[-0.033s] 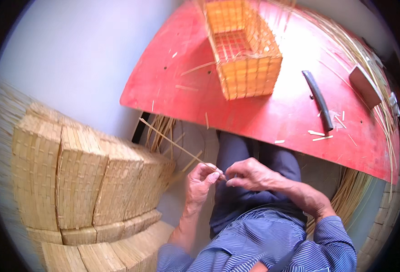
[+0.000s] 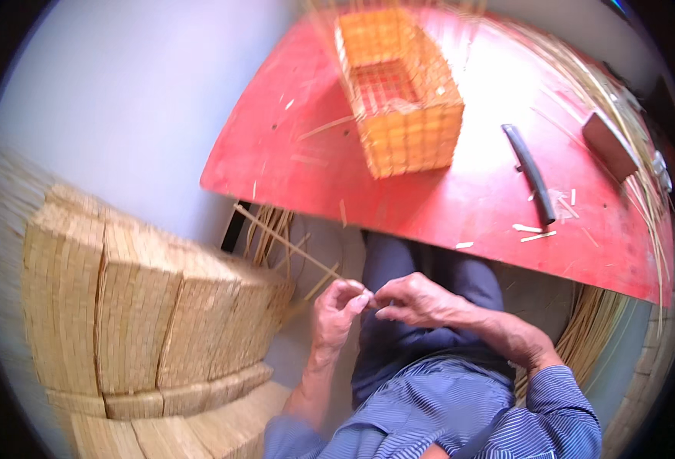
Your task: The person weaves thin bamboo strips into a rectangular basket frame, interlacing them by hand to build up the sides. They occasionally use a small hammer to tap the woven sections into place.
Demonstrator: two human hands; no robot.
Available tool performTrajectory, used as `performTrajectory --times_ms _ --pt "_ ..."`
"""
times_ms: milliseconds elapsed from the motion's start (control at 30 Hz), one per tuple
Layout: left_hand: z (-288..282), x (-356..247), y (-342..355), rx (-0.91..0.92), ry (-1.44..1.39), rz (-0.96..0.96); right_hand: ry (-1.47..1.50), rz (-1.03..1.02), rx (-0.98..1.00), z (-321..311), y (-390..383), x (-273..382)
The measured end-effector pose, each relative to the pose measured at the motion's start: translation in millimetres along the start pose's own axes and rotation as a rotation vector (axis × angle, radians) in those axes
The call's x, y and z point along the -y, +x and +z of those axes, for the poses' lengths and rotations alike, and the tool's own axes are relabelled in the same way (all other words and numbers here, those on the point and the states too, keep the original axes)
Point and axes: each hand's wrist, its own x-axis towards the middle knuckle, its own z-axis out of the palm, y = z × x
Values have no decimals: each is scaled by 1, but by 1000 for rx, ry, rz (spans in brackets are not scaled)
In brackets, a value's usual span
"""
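The work in hand looks like preparing or working one end of a pale strip [image 2: 304, 253] above the lap. The left hand [image 2: 335, 310] pinches it between thumb and fingers, while its long free length slants up and left toward the near corner of the red bench [image 2: 276, 168]. The right hand [image 2: 418, 300] meets the left with its fingers bent; blur hides the tips, so I cannot tell whether they grip the strip's end. The next move probably calls for a steady left pinch and fine right-hand control.

Both hands lie just short of the bench's near edge. The woven basket [image 2: 410, 141] stands well back from them; stacked woven pieces [image 2: 138, 306] limit room on the left.
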Motion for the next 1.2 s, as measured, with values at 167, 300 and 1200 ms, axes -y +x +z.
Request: performTrajectory --times_ms 167,300,1200 --pt "36 -24 33 89 237 148 -58 -131 -265 -23 -4 -9" --pt "65 -53 74 184 359 265 -49 -119 -374 -63 -7 -8" --pt "93 -134 249 -82 1108 797 -541 -557 -807 -209 115 18"
